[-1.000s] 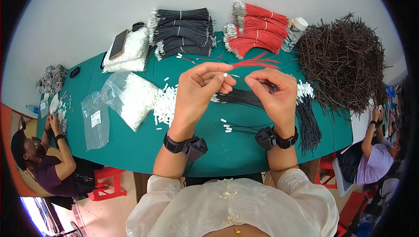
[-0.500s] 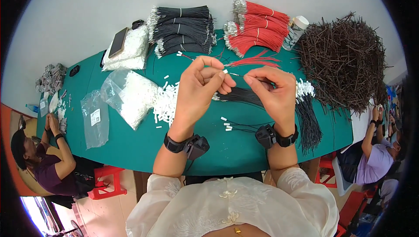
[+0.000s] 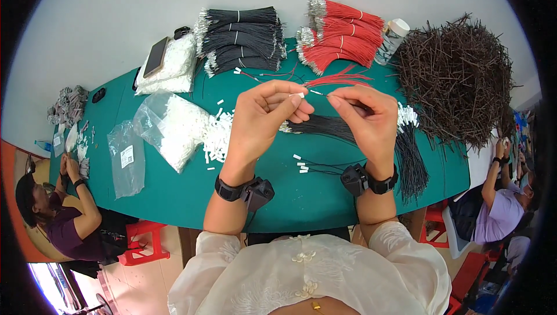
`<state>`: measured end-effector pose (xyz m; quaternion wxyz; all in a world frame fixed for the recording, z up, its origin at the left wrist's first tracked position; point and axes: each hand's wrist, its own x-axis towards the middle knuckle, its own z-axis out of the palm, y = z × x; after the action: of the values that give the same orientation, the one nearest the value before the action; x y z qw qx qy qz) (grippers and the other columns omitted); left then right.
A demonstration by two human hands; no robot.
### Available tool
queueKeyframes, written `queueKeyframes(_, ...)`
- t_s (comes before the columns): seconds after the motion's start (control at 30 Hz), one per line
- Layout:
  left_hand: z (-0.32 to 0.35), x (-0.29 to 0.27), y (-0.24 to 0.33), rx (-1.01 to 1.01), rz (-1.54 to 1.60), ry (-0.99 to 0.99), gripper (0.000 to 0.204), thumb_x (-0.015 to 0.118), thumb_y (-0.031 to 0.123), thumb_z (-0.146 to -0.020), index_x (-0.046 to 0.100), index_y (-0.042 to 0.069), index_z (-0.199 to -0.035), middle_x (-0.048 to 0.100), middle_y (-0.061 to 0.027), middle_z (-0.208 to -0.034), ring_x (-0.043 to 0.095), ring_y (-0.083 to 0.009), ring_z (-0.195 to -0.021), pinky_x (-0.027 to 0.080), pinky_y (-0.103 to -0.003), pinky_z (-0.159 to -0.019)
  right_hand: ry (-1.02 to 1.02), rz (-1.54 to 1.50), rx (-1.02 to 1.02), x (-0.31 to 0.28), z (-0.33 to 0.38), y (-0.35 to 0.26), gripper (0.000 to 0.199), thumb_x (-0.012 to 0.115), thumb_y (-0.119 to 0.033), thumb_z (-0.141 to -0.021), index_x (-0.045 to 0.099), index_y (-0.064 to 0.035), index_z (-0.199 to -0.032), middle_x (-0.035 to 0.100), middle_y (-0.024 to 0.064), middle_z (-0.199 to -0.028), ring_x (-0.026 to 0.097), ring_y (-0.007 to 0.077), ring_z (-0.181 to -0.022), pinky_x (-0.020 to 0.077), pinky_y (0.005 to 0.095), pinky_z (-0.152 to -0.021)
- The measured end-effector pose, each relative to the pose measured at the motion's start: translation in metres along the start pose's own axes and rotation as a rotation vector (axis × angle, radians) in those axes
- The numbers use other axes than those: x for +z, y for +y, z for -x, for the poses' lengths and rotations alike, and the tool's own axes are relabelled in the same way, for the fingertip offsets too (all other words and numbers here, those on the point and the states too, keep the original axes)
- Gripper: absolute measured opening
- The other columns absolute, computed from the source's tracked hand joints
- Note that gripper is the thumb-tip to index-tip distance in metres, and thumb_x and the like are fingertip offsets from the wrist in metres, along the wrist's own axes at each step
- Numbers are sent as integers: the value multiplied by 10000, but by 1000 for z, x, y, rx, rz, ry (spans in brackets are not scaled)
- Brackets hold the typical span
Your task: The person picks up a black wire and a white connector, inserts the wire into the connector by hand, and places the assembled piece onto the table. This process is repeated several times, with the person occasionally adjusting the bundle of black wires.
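Observation:
My left hand (image 3: 261, 117) pinches a small white connector housing (image 3: 299, 95) between thumb and forefinger, its other fingers curled beneath. Facing it, my right hand (image 3: 371, 120) grips a black wire (image 3: 328, 95) close to its bare terminal tip, which points at the housing across a small gap. Under and between the hands lies a bundle of black wires (image 3: 322, 128). Several black wires with white housings (image 3: 303, 167) rest nearer to me. Loose red wires (image 3: 342, 78) lie just beyond my fingertips.
White housings (image 3: 217, 138) spill from a plastic bag (image 3: 180, 129) at left. Black wire bundles (image 3: 241, 39) and red ones (image 3: 345, 36) are stacked at the back. A bottle (image 3: 393, 42) and a big brown wire heap (image 3: 458, 77) stand right; finished black wires (image 3: 411, 158) hang nearer. Co-workers sit at both sides.
My hands have drawn slightly apart, the left shifting a little left and the right a little right. The gap between housing and wire tip is wider.

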<state>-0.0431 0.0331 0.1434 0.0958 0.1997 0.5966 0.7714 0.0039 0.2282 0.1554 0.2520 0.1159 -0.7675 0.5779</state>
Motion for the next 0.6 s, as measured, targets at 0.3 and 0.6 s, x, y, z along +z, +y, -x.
queueKeyframes(0.3,0,-1,-4,-24,-56,-5,145,617,19,-945,680,-29,-1066,726,-107,-847,692,-131,-732,555,-236,-657,-22,22,-25,0,0,2,76,740,34,-846,725,46,-919,687,37,-792,576,39,-669,422,177,-567)
queueKeyframes(0.6,0,0,-4,-17,-66,14,136,619,17,-943,687,-30,-1051,725,-105,-837,687,-126,-719,551,-233,-643,-67,71,10,0,0,2,67,744,26,-840,720,49,-899,687,31,-771,572,33,-666,410,176,-562)
